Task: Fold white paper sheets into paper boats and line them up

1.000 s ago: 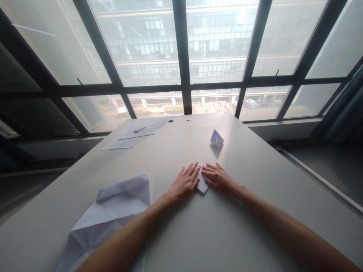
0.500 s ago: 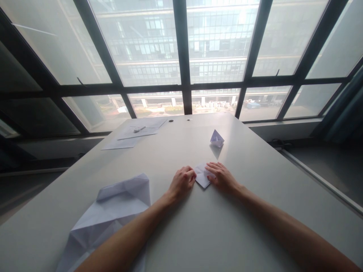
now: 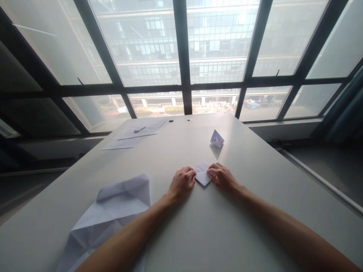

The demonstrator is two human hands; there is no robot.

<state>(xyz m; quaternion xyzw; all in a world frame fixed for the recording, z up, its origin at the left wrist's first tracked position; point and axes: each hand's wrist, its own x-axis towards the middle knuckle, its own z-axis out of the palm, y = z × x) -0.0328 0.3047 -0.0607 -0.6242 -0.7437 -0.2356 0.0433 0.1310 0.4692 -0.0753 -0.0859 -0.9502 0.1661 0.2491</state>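
A small folded sheet of white paper [image 3: 202, 176] lies on the white table between my hands, one corner pointing toward me. My left hand [image 3: 183, 179] grips its left corner, with the fingers curled together. At the right corner, my right hand [image 3: 222, 176] pinches the paper between thumb and fingers. The fingertips hide both side corners. Just beyond, to the right, a folded paper boat [image 3: 217, 139] stands upright on the table.
A large creased paper sheet [image 3: 113, 211] lies at the near left, partly behind my left forearm. Flat paper sheets [image 3: 121, 142] with a small white object [image 3: 139, 129] on them are at the far left. Large windows [image 3: 217, 41] rise behind the table [image 3: 181, 147].
My right hand's fingers have drawn back from lying spread over the folded paper and now pinch its right corner, uncovering more of it. My left hand stays nearly still.
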